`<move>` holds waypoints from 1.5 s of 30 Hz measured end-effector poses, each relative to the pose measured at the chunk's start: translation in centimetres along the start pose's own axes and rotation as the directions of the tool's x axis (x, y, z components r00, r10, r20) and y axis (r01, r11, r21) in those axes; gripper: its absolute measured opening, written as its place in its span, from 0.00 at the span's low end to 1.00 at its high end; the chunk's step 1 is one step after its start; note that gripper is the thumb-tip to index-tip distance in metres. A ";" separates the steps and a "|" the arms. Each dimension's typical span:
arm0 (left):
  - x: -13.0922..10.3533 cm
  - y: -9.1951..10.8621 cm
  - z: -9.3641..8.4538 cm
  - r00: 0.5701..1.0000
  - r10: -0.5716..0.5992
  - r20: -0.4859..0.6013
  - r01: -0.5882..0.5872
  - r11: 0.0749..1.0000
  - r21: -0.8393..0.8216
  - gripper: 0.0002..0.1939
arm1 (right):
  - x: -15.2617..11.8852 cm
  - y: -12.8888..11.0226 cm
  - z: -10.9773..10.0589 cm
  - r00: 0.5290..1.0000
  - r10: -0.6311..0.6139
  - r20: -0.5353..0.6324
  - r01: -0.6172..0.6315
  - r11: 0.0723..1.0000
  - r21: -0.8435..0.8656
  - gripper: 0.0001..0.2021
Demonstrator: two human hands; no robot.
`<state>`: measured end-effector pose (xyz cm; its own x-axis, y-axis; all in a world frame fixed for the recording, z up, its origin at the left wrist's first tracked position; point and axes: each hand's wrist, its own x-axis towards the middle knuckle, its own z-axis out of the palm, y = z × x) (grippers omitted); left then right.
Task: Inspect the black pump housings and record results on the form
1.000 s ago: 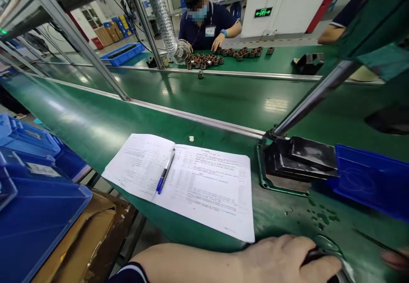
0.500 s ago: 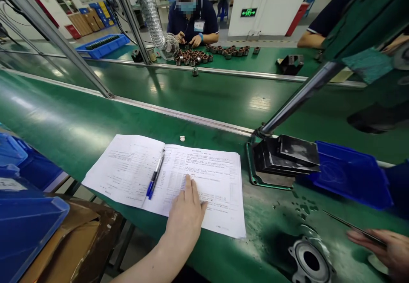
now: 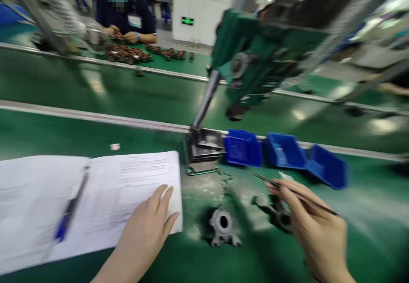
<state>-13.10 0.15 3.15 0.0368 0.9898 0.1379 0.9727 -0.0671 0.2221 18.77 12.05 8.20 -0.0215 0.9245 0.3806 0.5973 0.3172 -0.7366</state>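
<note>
My left hand (image 3: 145,227) rests near the right edge of an open paper booklet (image 3: 128,178), its fingers stretched out and holding nothing. A pen with a blue end (image 3: 72,210) lies along the booklet's fold. My right hand (image 3: 315,227) is closed around thin, dark tweezers (image 3: 270,180), whose tip points to the upper left. Between my hands, a grey metal housing (image 3: 223,225) with a round hole sits on the green table. Beside and partly behind my right hand lies another grey metal part (image 3: 275,212), blurred and partly hidden.
A green press (image 3: 255,53) stands on a steel column behind dark metal blocks (image 3: 206,146). Blue bins (image 3: 244,146) line the back edge at right. A small white piece (image 3: 115,146) lies behind the booklet. Across the conveyor, a masked person handles copper-wound parts (image 3: 128,54).
The view has swung to the right. My left hand has slid from the middle of the right page toward its edge. My right hand, with the tweezers, now shows more fully.
</note>
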 end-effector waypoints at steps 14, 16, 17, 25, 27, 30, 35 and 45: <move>2.6 8.1 4.7 0.962 0.270 -0.046 -0.267 0.885 -0.382 0.41 | 9.4 5.5 2.8 0.871 -0.057 0.487 -0.003 0.992 0.123 0.12; 2.9 8.3 4.6 0.969 0.242 -0.046 -0.241 0.900 -0.363 0.41 | 9.6 5.8 3.2 0.858 -0.097 0.505 0.044 0.992 0.117 0.12; 3.1 8.4 4.6 0.971 0.234 -0.052 -0.237 0.907 -0.349 0.40 | 9.6 5.9 3.4 0.854 -0.113 0.508 0.064 0.992 0.113 0.12; 3.4 8.6 4.5 0.975 0.224 -0.003 -0.214 0.924 -0.316 0.39 | 9.8 6.0 3.5 0.846 -0.132 0.516 0.089 0.990 0.107 0.11; 3.3 8.6 4.5 0.977 0.211 0.014 -0.196 0.927 -0.319 0.39 | 9.8 6.0 3.5 0.845 -0.126 0.521 0.081 0.991 0.107 0.10; 3.3 8.5 4.4 0.980 0.201 0.002 -0.191 0.934 -0.300 0.39 | 9.9 6.0 3.7 0.844 -0.101 0.527 0.061 0.994 0.092 0.10; 3.4 7.8 4.4 0.973 0.218 -0.079 -0.230 0.946 -0.227 0.37 | 10.3 5.7 3.9 0.855 -0.035 0.518 0.006 0.998 0.058 0.13; 3.3 7.2 2.9 0.975 0.210 -0.065 -0.219 0.954 -0.206 0.41 | 11.0 5.4 3.5 0.855 0.068 0.514 -0.126 0.989 0.080 0.24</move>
<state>-5.31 3.31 2.40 0.2258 0.9432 0.2437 0.8725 -0.3071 0.3801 18.91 24.66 6.43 -0.3903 0.9206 -0.0118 0.5293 0.2139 -0.8210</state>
